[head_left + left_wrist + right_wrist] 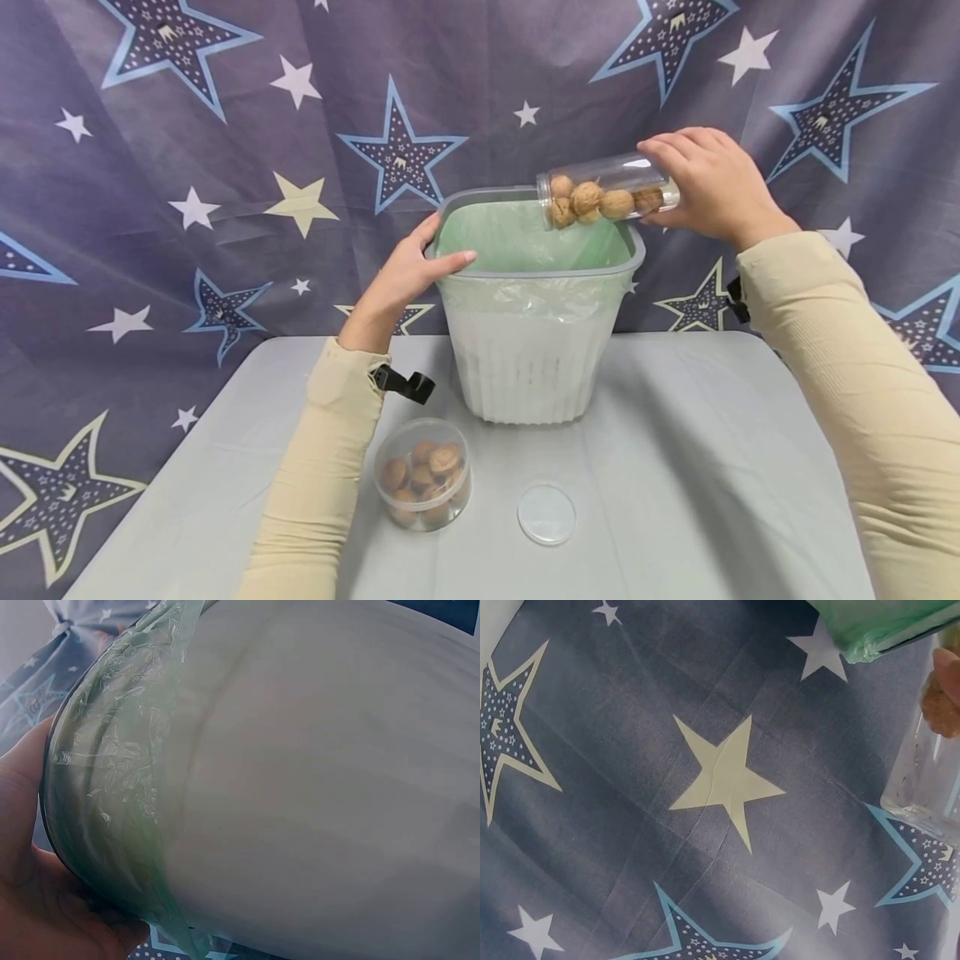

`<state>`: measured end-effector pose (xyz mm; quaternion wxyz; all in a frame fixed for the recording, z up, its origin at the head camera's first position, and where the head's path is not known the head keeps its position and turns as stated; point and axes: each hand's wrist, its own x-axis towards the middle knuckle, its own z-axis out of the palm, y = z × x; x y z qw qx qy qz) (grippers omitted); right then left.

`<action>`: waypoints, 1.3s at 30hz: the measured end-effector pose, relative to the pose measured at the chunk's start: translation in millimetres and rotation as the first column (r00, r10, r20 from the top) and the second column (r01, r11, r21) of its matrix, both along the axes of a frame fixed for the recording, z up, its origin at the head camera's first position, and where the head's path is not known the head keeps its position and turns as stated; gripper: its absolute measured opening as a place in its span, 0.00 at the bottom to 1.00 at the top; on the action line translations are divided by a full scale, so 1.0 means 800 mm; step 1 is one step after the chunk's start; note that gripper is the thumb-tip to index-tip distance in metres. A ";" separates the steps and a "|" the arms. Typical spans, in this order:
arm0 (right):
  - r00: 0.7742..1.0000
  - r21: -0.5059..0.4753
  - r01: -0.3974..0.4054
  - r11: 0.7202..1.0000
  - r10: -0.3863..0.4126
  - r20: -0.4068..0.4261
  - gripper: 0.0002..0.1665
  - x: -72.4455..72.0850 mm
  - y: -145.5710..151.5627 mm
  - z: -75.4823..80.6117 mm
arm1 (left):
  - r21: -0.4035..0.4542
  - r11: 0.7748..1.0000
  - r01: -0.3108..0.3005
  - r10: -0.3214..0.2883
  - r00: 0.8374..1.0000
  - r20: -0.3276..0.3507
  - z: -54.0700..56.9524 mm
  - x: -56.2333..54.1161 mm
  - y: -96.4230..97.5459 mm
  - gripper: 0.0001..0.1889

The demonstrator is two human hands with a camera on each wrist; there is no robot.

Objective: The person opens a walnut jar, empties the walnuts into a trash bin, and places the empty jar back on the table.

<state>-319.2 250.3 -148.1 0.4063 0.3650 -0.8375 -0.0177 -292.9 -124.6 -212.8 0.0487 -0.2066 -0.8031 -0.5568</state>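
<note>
A white ribbed trash bin (525, 367) with a grey rim stands on the table, lined with a green plastic bag (517, 242). My left hand (403, 273) grips the rim at its left side, thumb over the edge; the left wrist view shows this hand (37, 892) against the liner. In my right hand (708, 185) is a clear jar (626, 171), held by its base end. The jar lies nearly level, its mouth facing left and slightly down above the bin's opening. Several walnuts (587, 198) lie inside the jar, some close to the mouth.
A round clear tub (423, 518) with several brown walnut-like pieces stands on the table (675, 517) near my left forearm. To its right lies a clear round lid (547, 513). A star-patterned curtain (480, 50) hangs directly behind the bin.
</note>
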 end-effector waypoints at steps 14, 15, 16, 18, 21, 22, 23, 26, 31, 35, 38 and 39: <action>0.997 -0.003 0.069 0.998 -0.069 0.034 0.47 0.003 -0.004 0.002 | 0.010 1.000 0.015 -0.014 1.000 -0.017 0.001 -0.003 0.001 0.44; 0.998 -0.003 0.053 0.999 -0.053 0.026 0.47 0.002 -0.004 0.002 | 0.011 1.000 0.013 -0.013 1.000 -0.020 0.002 -0.003 0.002 0.44; 0.999 -0.003 0.043 0.999 -0.043 0.019 0.47 0.002 -0.003 0.002 | 0.009 1.000 0.010 -0.009 1.000 -0.022 0.002 -0.002 0.002 0.44; 0.999 -0.011 0.038 0.999 -0.038 0.007 0.47 0.002 -0.003 0.002 | 0.009 1.000 0.007 -0.006 1.000 -0.021 0.002 -0.002 0.002 0.44; 0.999 -0.028 0.053 0.998 -0.053 0.002 0.47 0.003 -0.002 0.003 | 0.009 1.000 0.002 -0.002 1.000 -0.019 0.002 -0.001 0.002 0.44; 0.998 -0.033 0.059 0.998 -0.059 0.001 0.47 0.004 -0.002 0.003 | 0.008 1.000 0.001 -0.001 1.000 -0.018 0.002 -0.001 0.002 0.44; 0.998 -0.038 0.064 0.997 -0.064 0.000 0.47 0.004 -0.002 0.004 | 0.011 1.000 0.001 -0.001 1.000 -0.016 0.002 -0.001 0.002 0.44; 0.998 -0.040 0.063 0.997 -0.064 -0.005 0.46 0.005 -0.002 0.005 | 0.014 1.000 0.002 -0.002 1.000 -0.014 0.002 -0.001 0.002 0.44; 0.999 -0.018 0.032 0.999 -0.032 0.003 0.47 0.006 -0.004 0.008 | 0.017 1.000 0.004 -0.004 1.000 -0.008 0.002 0.000 0.001 0.44; 0.999 -0.014 0.034 0.999 -0.034 0.012 0.47 0.006 -0.004 0.007 | 0.020 1.000 0.009 -0.009 1.000 -0.006 0.000 -0.001 0.000 0.44; 0.999 -0.009 0.035 0.999 -0.035 0.021 0.47 0.005 -0.003 0.005 | 0.022 1.000 0.017 -0.017 1.000 0.001 -0.001 -0.001 0.000 0.44; 0.999 -0.007 0.033 0.999 -0.033 0.023 0.47 0.005 -0.003 0.004 | 0.022 1.000 0.020 -0.020 1.000 0.003 -0.001 -0.001 0.000 0.44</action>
